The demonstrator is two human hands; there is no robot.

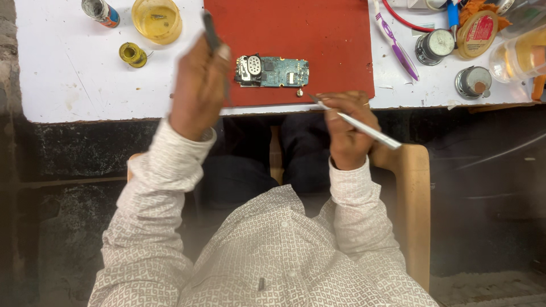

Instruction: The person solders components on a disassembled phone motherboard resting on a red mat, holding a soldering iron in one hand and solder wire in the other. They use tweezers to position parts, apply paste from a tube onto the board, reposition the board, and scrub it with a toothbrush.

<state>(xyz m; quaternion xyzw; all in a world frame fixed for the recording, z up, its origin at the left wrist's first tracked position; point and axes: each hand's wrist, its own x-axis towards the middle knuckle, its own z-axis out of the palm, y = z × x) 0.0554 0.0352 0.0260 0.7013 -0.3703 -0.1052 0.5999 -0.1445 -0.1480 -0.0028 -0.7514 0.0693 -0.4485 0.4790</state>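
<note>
Your left hand grips a dark tool above the red mat, and your right hand pinches tweezers whose tip sits near a small part just below the circuit board at frame centre. At upper left, a yellow cup holds yellowish liquid with a small dark bit in it, beside a solder spool.

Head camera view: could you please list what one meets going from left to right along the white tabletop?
Small can → yellow solder spool → amber jar → left hand holding a dark tool → circuit board on the red mat → right hand holding tweezers → purple toothbrush → round metal tin.
</note>
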